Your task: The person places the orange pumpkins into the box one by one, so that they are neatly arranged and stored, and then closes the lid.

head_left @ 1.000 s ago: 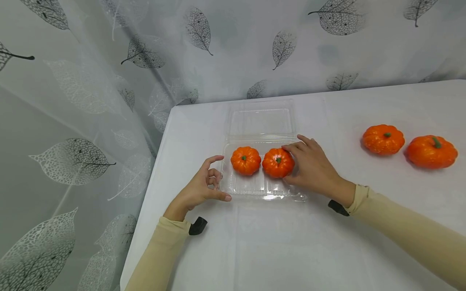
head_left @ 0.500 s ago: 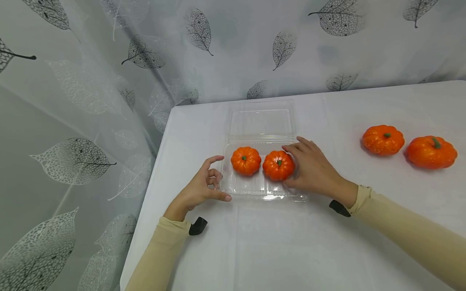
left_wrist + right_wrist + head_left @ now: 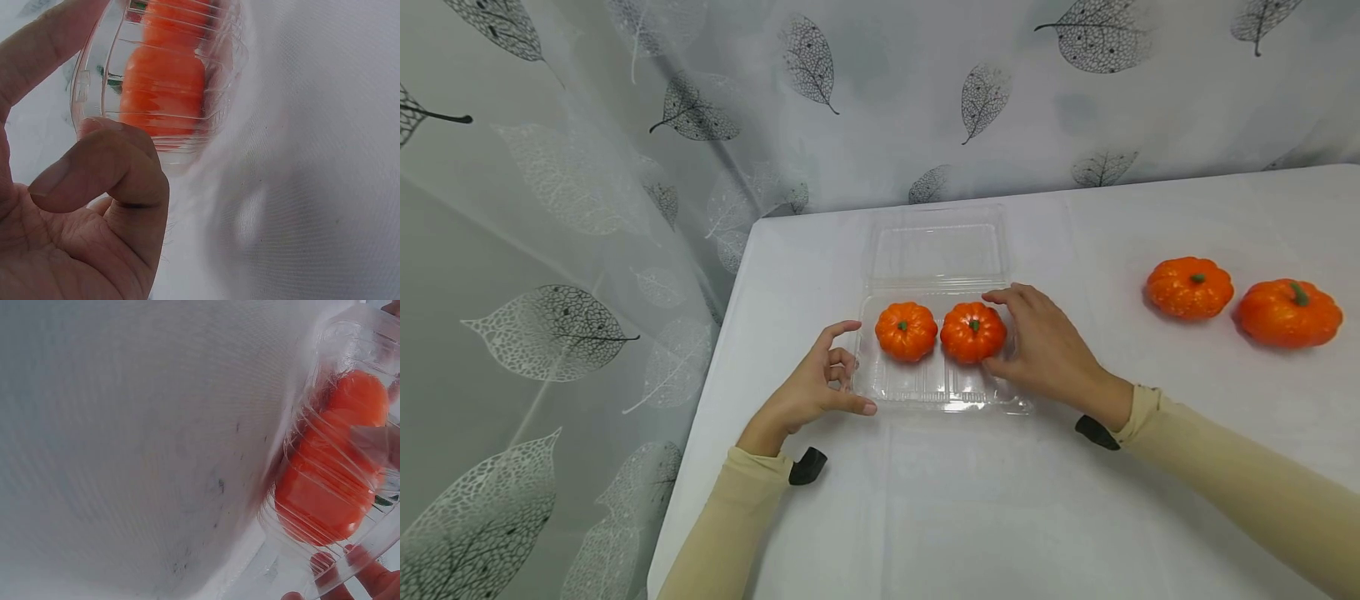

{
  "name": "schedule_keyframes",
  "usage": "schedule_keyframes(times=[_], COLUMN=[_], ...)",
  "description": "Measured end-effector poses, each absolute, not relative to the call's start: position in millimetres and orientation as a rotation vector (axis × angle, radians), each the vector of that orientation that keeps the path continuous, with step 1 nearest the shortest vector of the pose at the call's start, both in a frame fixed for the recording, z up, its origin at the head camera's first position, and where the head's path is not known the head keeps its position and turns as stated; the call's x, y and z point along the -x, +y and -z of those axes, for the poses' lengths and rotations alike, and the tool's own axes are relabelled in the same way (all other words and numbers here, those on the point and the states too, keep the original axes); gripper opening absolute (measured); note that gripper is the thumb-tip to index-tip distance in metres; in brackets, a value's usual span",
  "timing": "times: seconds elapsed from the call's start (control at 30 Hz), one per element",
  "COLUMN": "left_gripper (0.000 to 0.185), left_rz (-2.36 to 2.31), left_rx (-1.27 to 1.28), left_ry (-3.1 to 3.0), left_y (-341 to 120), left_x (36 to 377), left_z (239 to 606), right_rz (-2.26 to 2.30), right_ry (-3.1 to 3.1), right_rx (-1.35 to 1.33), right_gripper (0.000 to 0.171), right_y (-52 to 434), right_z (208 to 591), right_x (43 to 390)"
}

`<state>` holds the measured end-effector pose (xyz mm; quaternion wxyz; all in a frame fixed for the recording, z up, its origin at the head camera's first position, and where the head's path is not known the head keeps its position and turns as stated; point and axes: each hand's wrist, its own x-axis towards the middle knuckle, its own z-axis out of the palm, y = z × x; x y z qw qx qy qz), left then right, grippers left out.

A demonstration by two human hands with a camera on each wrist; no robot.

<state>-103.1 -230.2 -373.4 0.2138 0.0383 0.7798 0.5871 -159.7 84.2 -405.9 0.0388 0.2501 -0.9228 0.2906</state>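
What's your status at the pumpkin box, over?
Left hand holds the clear box edge. Right hand curls beside the right pumpkin, contact unclear. Two in box, two pumpkins outside. Nothing in the way.

The clamshell box (image 3: 936, 250) is clear, glossy ribbed plastic; the pumpkins (image 3: 973, 332) look matt orange and faintly dimpled. White woven cloth covers the surface (image 3: 1000, 500); the curtain (image 3: 587, 208) is sheer fabric.
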Motion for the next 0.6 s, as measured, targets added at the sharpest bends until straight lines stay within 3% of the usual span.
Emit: schedule_keyframes(times=[0.3, 0.6], left_gripper=[0.101, 0.103], left_rz=[-1.635, -1.622], left_rx=[-0.099, -0.103], left_ry=[2.155, 2.162], left_y=[-230, -231], left_x=[103, 103], left_z=[374, 373], right_rz=[-0.976, -1.161], right_ry=[-2.830, -2.743], right_rx=[-0.755, -0.698], right_gripper=[0.083, 0.068], right_y=[85, 95], right_z=[407, 405], right_x=[159, 156])
